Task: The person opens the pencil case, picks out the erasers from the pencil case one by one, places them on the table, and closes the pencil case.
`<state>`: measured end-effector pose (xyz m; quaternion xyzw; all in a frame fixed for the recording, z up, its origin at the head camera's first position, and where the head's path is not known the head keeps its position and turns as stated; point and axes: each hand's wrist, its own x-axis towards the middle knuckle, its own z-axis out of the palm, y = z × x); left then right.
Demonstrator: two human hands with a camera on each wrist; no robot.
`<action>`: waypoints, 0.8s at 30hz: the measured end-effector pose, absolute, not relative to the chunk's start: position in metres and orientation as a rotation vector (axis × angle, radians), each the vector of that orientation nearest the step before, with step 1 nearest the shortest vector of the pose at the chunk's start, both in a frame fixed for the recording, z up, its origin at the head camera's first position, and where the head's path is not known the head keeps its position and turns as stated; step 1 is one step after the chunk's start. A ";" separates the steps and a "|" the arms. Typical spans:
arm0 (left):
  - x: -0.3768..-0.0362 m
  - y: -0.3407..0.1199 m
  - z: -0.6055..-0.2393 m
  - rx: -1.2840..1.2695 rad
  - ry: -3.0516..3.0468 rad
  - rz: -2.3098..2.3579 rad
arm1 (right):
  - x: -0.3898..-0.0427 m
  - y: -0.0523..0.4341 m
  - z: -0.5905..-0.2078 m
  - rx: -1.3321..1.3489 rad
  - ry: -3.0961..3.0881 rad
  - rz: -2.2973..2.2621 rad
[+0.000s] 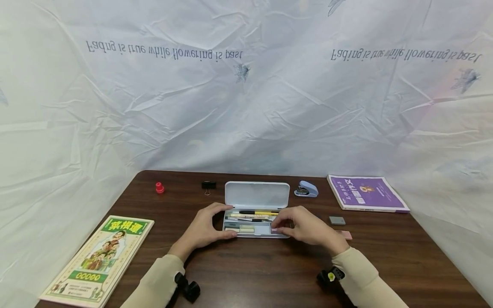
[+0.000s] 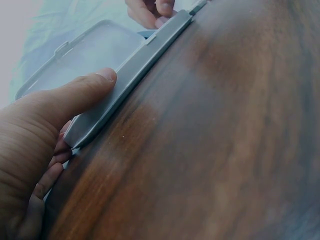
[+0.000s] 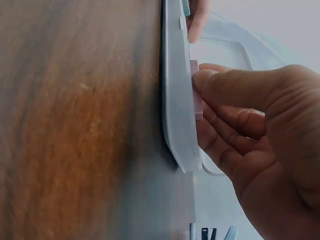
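Observation:
A pale pencil case (image 1: pixel 257 195) stands with its lid raised in the middle of the table. Several pens (image 1: pixel 259 212) lie along its back part, and small pale blocks (image 1: pixel 246 229) sit at the front left. My left hand (image 1: pixel 204 229) grips the case's left end, thumb on the front wall (image 2: pixel 131 75) and fingers around the far side. At the right end, my right hand (image 1: pixel 306 226) pinches a pinkish-purple eraser (image 3: pixel 198 110) between thumb and fingers, at the case's front rim. The fingers partly cover the eraser.
Behind the case are a red cone-shaped piece (image 1: pixel 159 188), a black binder clip (image 1: pixel 208 185) and a blue stapler (image 1: pixel 306 189). A purple book (image 1: pixel 367 194), grey block (image 1: pixel 337 220) and pink block (image 1: pixel 345 235) lie right. A green-and-yellow book (image 1: pixel 102 256) lies left.

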<state>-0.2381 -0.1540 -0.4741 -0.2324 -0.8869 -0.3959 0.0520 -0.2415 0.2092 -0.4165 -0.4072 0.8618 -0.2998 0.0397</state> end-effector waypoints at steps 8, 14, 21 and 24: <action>-0.239 -0.154 -0.475 -0.724 -2.680 -1.187 | -0.242 0.234 -0.394 -1.236 2.805 -1.086; -0.239 -0.154 -0.477 -0.732 -2.690 -1.199 | -0.238 0.269 -0.389 -1.167 2.930 -1.152; -0.238 -0.154 -0.476 -0.727 -2.687 -1.215 | -0.227 0.297 -0.406 -1.055 2.977 -1.088; -0.238 -0.154 -0.475 -0.725 -2.691 -1.210 | -0.223 0.304 -0.415 -1.040 2.982 -1.071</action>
